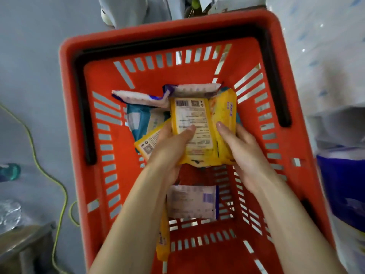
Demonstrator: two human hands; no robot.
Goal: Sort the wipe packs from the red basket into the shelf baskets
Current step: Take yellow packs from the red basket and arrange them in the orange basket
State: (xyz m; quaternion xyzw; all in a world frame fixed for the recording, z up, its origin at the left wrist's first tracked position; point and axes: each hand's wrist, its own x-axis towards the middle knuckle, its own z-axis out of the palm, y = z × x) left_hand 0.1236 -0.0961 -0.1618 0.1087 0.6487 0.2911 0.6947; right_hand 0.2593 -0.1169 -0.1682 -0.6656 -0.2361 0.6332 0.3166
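Note:
The red basket (197,30) fills the view, seen from above. Both hands reach into it. My left hand (169,149) grips a yellow wipe pack (194,119), label side up, thumb on its face. My right hand (243,149) holds a second yellow pack (226,111) pressed against the first. Another yellow pack (147,144) lies under my left hand. White-and-purple packs (142,97) and a teal pack (142,119) lie at the far end. A white-purple pack (192,202) and a yellow pack (163,240) sit nearer me.
Black handles (87,107) lie folded along the basket's rim. A yellow-green cable (61,194) runs over the grey floor on the left. Blue-and-white packages (343,188) stand at the right edge. A teal bottle (9,172) lies far left.

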